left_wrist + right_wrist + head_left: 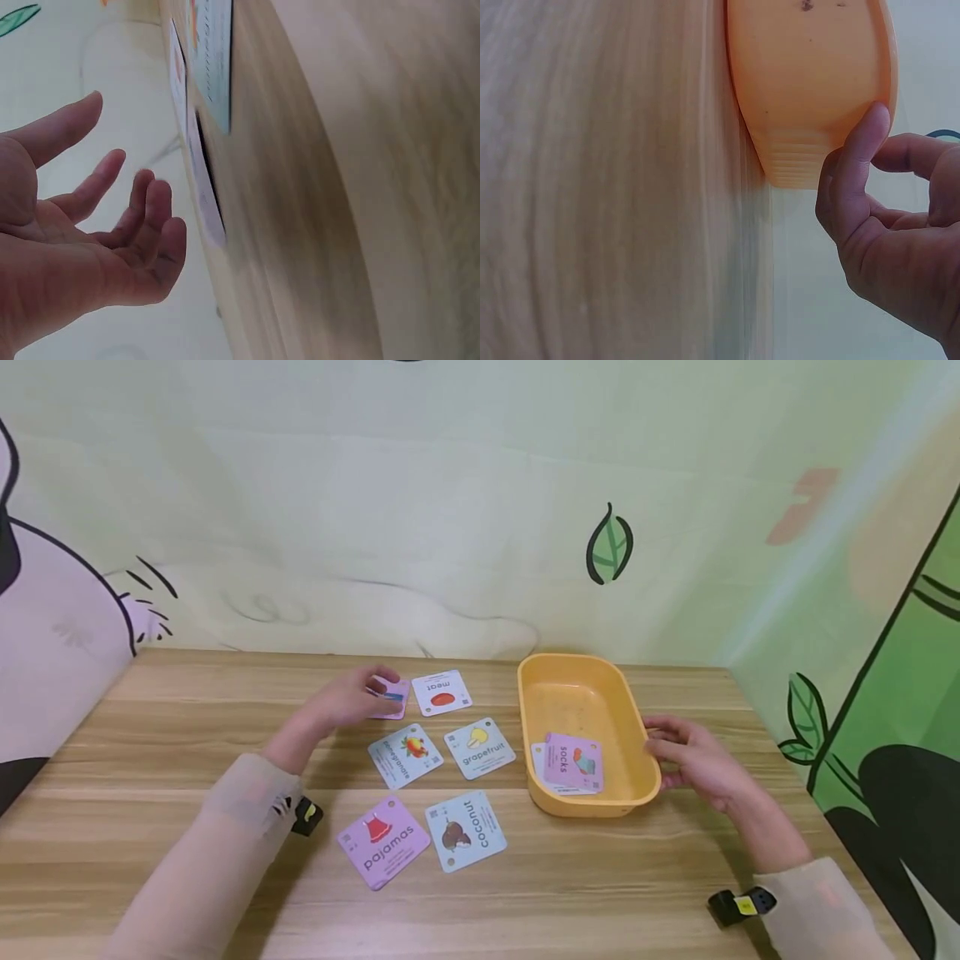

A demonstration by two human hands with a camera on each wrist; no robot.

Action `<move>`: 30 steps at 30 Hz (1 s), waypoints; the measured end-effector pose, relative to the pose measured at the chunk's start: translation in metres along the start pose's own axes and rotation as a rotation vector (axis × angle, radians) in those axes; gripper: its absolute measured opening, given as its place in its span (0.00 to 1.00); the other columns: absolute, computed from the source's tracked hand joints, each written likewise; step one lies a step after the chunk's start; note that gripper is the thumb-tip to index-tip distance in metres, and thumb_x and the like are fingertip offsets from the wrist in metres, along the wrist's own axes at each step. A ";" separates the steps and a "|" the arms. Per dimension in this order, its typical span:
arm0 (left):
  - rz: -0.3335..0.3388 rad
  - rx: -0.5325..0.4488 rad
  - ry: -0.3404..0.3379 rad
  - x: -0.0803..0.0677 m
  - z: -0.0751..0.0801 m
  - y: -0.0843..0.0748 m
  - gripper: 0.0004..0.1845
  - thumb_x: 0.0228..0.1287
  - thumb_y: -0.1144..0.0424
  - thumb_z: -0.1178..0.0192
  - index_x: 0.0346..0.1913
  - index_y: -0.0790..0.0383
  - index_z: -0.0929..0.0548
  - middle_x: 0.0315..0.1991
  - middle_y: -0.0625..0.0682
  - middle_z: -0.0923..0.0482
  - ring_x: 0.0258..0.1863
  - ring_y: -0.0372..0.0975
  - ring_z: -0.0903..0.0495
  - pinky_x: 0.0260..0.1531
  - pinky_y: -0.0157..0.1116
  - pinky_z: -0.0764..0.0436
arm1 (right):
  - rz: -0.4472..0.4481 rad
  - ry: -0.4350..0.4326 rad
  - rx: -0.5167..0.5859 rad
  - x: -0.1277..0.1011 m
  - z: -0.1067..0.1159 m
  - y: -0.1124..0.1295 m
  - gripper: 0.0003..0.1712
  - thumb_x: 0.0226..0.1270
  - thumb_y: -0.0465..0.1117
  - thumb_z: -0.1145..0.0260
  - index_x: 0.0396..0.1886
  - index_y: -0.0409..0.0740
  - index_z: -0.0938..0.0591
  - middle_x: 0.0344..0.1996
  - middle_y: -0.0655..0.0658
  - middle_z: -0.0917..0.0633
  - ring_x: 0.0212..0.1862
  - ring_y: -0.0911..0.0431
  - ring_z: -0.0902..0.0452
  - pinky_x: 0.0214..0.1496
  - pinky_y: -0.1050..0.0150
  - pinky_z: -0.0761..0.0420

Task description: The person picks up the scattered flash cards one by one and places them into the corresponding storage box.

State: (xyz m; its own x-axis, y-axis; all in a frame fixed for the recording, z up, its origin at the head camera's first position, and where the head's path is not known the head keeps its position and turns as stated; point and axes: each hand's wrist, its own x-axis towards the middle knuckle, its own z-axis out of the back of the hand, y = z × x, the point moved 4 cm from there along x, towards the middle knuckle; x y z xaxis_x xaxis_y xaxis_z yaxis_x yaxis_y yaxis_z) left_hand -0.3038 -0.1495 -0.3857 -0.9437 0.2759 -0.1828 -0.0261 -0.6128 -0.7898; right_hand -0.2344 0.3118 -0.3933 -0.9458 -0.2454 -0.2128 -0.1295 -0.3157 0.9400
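Note:
Over a purple picture card (403, 691) near the wall, my left hand (343, 700) stretches with loosely bent fingers that partly hide the card. In the left wrist view, that palm holds nothing. To its right lies the meat card (459, 687). Nearer me are the pomegranate card (393, 767), grapefruit card (480, 760), pajamas card (382, 843) and coconut card (478, 839). My right hand (697, 764) grips the right rim of a yellow plastic basin (573, 697). Inside the basin, a purple socks card (564, 758) overlaps a pale card (555, 787).
The cards and basin rest on a wooden table (600, 885). A printed cloth backdrop (375, 527) with leaves rises along its far edge and at the right side. Each wrist wears a small black camera (306, 816).

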 end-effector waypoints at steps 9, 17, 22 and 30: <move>0.075 0.070 -0.021 0.005 0.011 0.015 0.41 0.63 0.65 0.30 0.75 0.70 0.39 0.70 0.75 0.39 0.66 0.63 0.34 0.68 0.60 0.35 | -0.003 0.001 -0.010 0.000 0.000 0.000 0.33 0.80 0.37 0.44 0.76 0.26 0.43 0.60 0.25 0.27 0.44 0.54 0.18 0.36 0.58 0.13; 0.093 0.099 -0.013 0.013 0.018 0.024 0.46 0.59 0.67 0.28 0.76 0.74 0.41 0.70 0.76 0.39 0.64 0.63 0.32 0.69 0.59 0.37 | -0.010 -0.001 -0.018 0.000 0.000 0.000 0.34 0.80 0.38 0.44 0.76 0.26 0.43 0.59 0.26 0.27 0.44 0.54 0.18 0.36 0.59 0.13; 0.092 0.172 -0.030 0.016 0.019 0.026 0.45 0.58 0.66 0.28 0.74 0.76 0.39 0.68 0.76 0.36 0.63 0.63 0.32 0.68 0.59 0.37 | -0.011 0.002 -0.010 0.000 0.001 0.000 0.34 0.80 0.38 0.44 0.76 0.26 0.43 0.60 0.26 0.27 0.44 0.54 0.18 0.36 0.59 0.13; 0.121 0.145 -0.015 0.021 0.023 0.034 0.48 0.58 0.66 0.26 0.76 0.77 0.43 0.71 0.77 0.41 0.67 0.66 0.36 0.70 0.60 0.41 | -0.009 0.003 0.000 -0.001 0.001 0.001 0.34 0.80 0.37 0.44 0.76 0.25 0.44 0.61 0.25 0.28 0.45 0.54 0.18 0.36 0.59 0.13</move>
State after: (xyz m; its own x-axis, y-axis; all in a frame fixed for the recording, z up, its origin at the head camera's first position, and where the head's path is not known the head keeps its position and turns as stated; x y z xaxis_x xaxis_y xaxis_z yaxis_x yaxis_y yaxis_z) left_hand -0.3322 -0.1813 -0.4025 -0.9477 0.1830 -0.2616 0.0416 -0.7417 -0.6694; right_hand -0.2341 0.3122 -0.3918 -0.9437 -0.2450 -0.2222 -0.1382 -0.3183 0.9379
